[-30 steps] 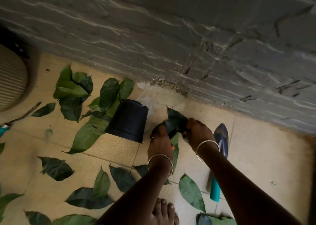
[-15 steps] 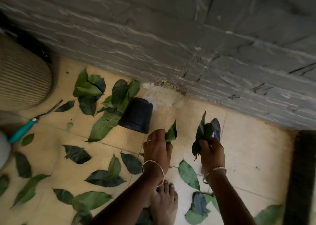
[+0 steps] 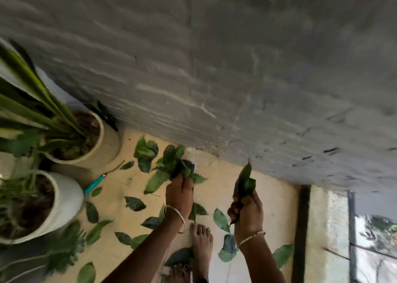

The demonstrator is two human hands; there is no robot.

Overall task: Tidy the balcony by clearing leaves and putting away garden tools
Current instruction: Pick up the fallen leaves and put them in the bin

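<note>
Green leaves [image 3: 135, 203] lie scattered over the beige tiled floor [image 3: 275, 199] below a grey wall. My left hand [image 3: 180, 194] reaches forward and grips a few leaves [image 3: 185, 169] against the heap by the wall; a black pot [image 3: 190, 164] barely shows behind them. My right hand [image 3: 247, 213] is raised and holds an upright bunch of leaves [image 3: 245, 180]. A teal-handled garden tool [image 3: 94, 184] lies on the floor to the left, beside the planters. The frame is blurred.
A ribbed beige planter [image 3: 105, 145] and a white planter [image 3: 68, 199], both with plants, stand at the left. My bare feet [image 3: 202, 246] are near the bottom middle. A dark threshold strip [image 3: 300, 229] and a railing [image 3: 352, 229] bound the floor on the right.
The view has swung left and the planters have come into sight. My left hand has moved forward to the leaf heap by the pot. My right hand has lifted its bunch higher.
</note>
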